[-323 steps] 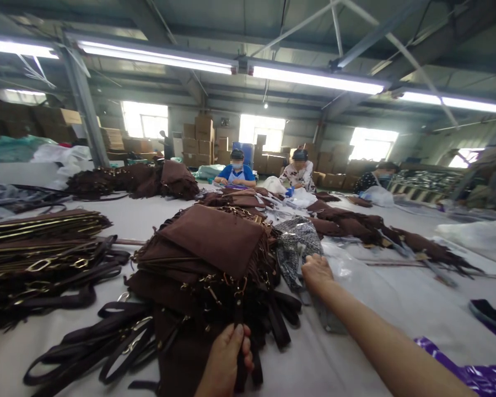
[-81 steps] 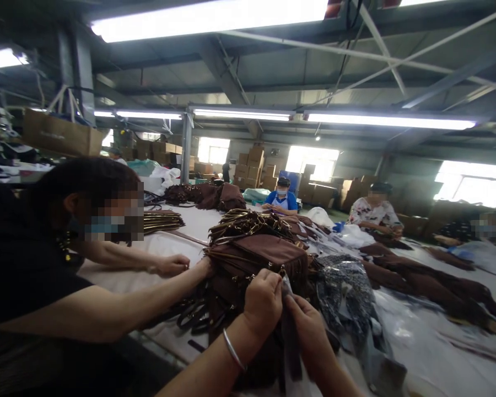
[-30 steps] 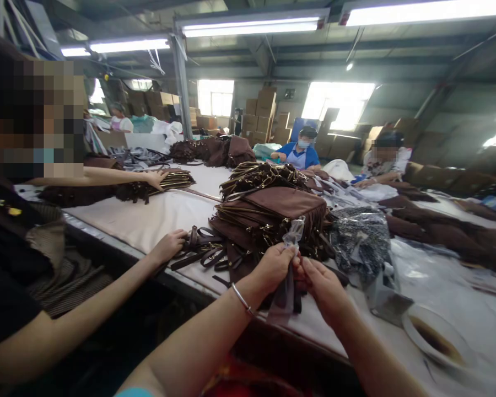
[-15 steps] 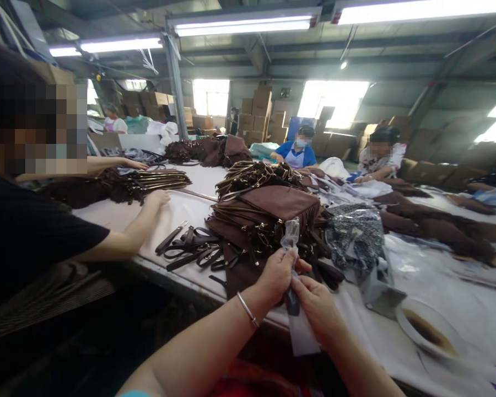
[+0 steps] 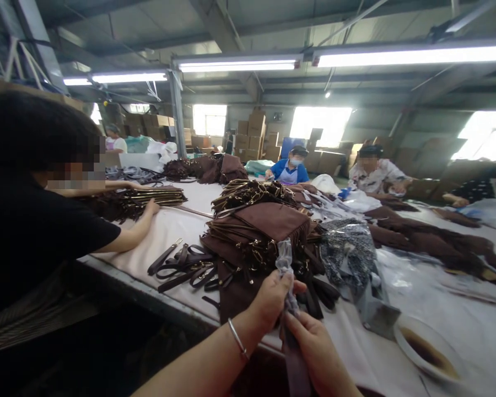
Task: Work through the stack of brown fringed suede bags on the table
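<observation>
My left hand (image 5: 273, 298) is closed on the upper part of a narrow clear plastic sleeve (image 5: 284, 256), whose crumpled end sticks up above my fingers. Just below, my right hand (image 5: 312, 339) pinches the same sleeve. Something dark shows through its lower part, and I cannot make out what. Behind my hands stands a stack of brown fringed bags (image 5: 268, 220) with gold zips and clasps. Dark brown straps (image 5: 190, 264) with gold hooks lie in a loose heap to the left of that stack.
On the right are a black-and-white patterned bundle in plastic (image 5: 347, 251) and a white bowl of brown liquid (image 5: 427, 347). A co-worker in black (image 5: 45, 204) reaches over zipped brown bags (image 5: 157, 196) on the left. Other people sit across the table (image 5: 169, 220).
The view has tilted upward. My right hand has moved down along the sleeve, while my left still grips it. The co-worker on the left has leaned in, a hand now at the zipped stack.
</observation>
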Tool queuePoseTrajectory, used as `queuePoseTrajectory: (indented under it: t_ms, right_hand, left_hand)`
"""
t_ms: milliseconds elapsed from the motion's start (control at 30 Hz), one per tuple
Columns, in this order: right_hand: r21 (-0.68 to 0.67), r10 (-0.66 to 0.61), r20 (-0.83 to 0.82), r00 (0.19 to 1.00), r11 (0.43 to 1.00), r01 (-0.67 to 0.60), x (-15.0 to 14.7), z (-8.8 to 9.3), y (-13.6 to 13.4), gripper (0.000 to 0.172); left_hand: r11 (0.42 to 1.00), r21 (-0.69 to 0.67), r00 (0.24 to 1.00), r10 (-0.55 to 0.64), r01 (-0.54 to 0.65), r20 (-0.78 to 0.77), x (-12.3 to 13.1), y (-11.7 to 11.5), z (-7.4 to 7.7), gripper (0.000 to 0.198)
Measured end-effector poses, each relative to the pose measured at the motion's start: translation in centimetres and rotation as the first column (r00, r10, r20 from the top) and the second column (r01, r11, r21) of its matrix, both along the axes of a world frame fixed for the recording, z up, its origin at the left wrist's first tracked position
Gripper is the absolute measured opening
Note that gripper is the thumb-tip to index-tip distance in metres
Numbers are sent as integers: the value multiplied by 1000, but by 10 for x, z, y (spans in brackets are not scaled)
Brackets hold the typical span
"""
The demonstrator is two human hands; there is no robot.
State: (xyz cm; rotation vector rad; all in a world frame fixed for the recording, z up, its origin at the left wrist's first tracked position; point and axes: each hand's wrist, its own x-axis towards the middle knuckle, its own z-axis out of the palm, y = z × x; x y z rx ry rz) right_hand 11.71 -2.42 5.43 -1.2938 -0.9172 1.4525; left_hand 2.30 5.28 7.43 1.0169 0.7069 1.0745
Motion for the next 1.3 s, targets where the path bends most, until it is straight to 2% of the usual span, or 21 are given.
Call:
queuePoseTrajectory:
  t_ms: [67, 133, 267, 367, 433, 500, 567, 633, 700, 800, 933, 1000, 1100, 1300]
  right_hand:
    - [18, -13, 73, 997, 1000, 12, 2, -1, -1, 45]
    - [39, -6, 143, 990, 999, 0, 3, -2, -2, 47]
    - [56, 18, 196, 980, 998, -30, 2, -2, -10, 46]
    - [59, 10, 218, 976, 998, -23, 6, 4, -17, 46]
    - [88, -13, 254, 967, 996, -10, 10, 7, -19, 46]
    - [109, -30, 273, 961, 994, 0, 14, 8, -20, 45]
    - [105, -31, 261, 965, 994, 4, 15, 5, -20, 44]
    - [91, -25, 237, 971, 996, 3, 15, 0, -19, 44]
    - [86, -6, 227, 974, 996, -14, 13, -5, -18, 44]
    - [87, 31, 245, 969, 995, -54, 8, -5, -18, 44]
    - [127, 35, 347, 937, 988, -84, 5, 6, -22, 45]
    - [134, 31, 379, 925, 987, -88, 4, 10, -24, 45]
    - [125, 23, 368, 930, 989, -74, 3, 9, -26, 47]
    - [92, 38, 327, 944, 993, -72, 4, -2, -25, 48]
  left_hand:
    - [1000, -2, 1000, 15, -15, -5, 0, 5, 7, 51]
    - [997, 3, 994, 80, -80, -69, 1, 12, 17, 53]
    - [981, 72, 971, 190, -181, -143, 4, 36, 38, 41]
    - [970, 92, 965, 236, -226, -117, 6, 49, 49, 34]
    - [971, 66, 973, 230, -228, -27, 7, 50, 51, 30]
    - [987, -12, 979, 162, -162, 124, 6, 44, 47, 34]
    - [991, -134, 965, 46, -11, 259, 5, 30, 38, 44]
    - [956, -257, 946, -56, 144, 320, 4, 14, 28, 50]
    - [923, -314, 942, -120, 222, 315, 5, 2, 23, 45]
    - [937, -285, 957, -125, 200, 260, 8, 4, 31, 35]
    - [948, -259, 960, -115, 183, 254, 10, 40, 58, 34]
    - [949, -257, 956, -110, 182, 271, 10, 58, 66, 37]
    - [952, -241, 944, -109, 189, 311, 9, 70, 68, 43]
    - [945, -239, 888, -97, 224, 449, 1, 73, 65, 51]
